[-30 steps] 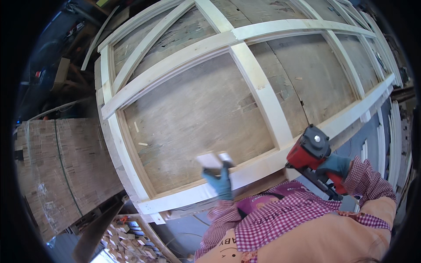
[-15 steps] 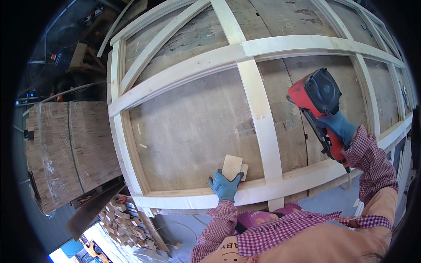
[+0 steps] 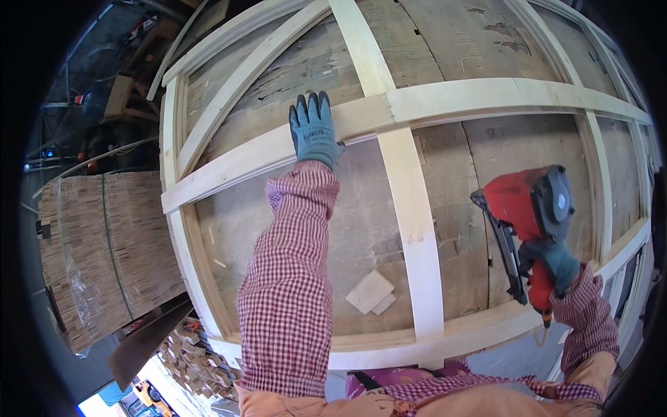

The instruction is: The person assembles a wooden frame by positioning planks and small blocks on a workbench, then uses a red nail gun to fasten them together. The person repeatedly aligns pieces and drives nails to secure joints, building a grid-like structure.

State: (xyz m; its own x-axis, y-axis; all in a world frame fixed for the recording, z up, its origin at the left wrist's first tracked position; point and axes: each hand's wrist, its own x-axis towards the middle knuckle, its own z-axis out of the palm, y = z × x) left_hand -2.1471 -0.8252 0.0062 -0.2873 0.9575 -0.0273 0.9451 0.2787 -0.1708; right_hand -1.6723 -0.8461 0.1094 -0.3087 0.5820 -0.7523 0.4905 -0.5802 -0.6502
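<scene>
My left hand [image 3: 314,132], in a blue-grey glove with dark fingertips, lies with its fingers stretched out on the long middle rail [image 3: 243,154] of a pale wooden frame. In my gloved right hand [image 3: 554,264] is a red and black nail gun [image 3: 526,208], gripped by its handle and held over the right part of the frame. A hose fitting hangs from the handle's lower end. Two small wooden blocks [image 3: 371,292], one partly over the other, rest on the plywood panel [image 3: 347,208] between the rails, to the right of my left forearm.
A strapped, film-wrapped stack of wooden strips [image 3: 104,243] stands left of the frame. Below it is a heap of short wood offcuts [image 3: 198,361]. A crosspiece [image 3: 410,222] divides the near panels. Small slivers lie on the plywood at the left.
My left hand has let go of the small blocks and moved up onto the middle rail. The nail gun in my right hand has shifted down and to the right.
</scene>
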